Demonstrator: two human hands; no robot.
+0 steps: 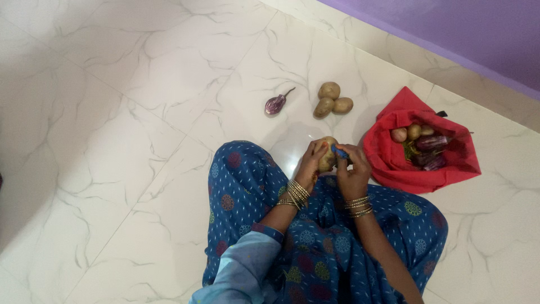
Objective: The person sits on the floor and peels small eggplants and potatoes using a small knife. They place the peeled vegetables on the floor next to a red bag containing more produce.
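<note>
A rounded, matte brown potato (pixel 327 158) sits clasped in the left hand (pixel 313 163), fingers curled around its left side, above the lap. The right hand (pixel 351 169) is closed on a small blue peeler (pixel 340 151) touching the potato's right side. Farther off on the glossy marble floor (pixel 140 112) lie three potatoes (pixel 332 99), a purple eggplant (pixel 275 104) and a red cloth bag (pixel 419 143).

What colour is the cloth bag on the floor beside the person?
Red; the cloth bag shows clearly in the head view.
</note>
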